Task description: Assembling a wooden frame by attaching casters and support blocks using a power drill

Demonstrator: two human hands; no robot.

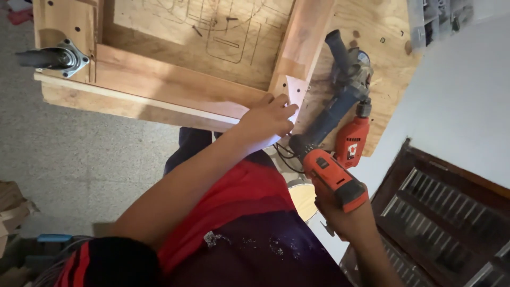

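My left hand [267, 119] presses flat on the corner where two reddish wooden rails [175, 85] meet on a plywood board [372, 32]. Its fingertips rest on a pale triangular piece [294, 91] at that joint. My right hand [340, 219] grips the handle of an orange and black power drill [328, 172]. The drill's dark nose points up at the corner, just below my left hand's fingers. Whether the bit touches the wood is hidden.
A blue angle grinder [340, 87] and a second red drill [353, 141] lie on the plywood to the right of the joint. A caster wheel [50, 57] is bolted at the board's left corner. A grey tool case [435, 18] sits top right, a dark louvred door [446, 212] lower right.
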